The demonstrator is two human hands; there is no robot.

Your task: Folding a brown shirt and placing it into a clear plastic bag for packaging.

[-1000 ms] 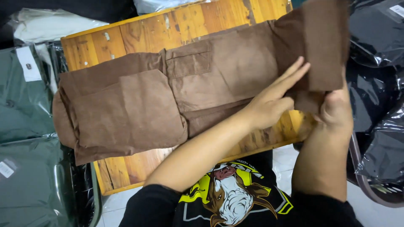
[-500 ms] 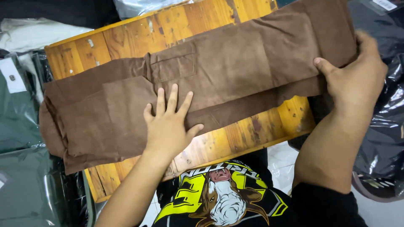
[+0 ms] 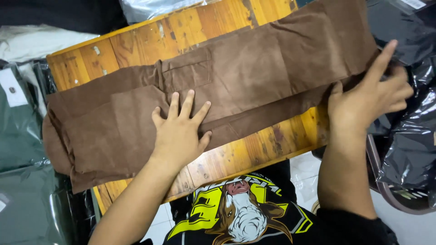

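Brown trousers [image 3: 254,77], folded lengthwise, lie stretched across a small wooden table [image 3: 254,154]. Their waist end hangs over the table's left edge and the leg end reaches past the right edge. My left hand [image 3: 179,129] rests flat on the cloth near the middle, fingers spread, just below a flap pocket. At the right edge my right hand [image 3: 368,97] touches the leg end, fingers apart, with the thumb against the cloth's lower edge.
Plastic-bagged green garments [image 3: 20,149] are stacked at the left, a white garment [image 3: 36,43] lies at the back left, and shiny black bags [image 3: 408,145] pile up at the right. A clear bag [image 3: 150,7] lies behind the table. White floor tiles show below.
My left hand slid from the trousers' right part to the middle and now lies flat. My right hand let go of the raised leg end, which now lies stretched out to the right.
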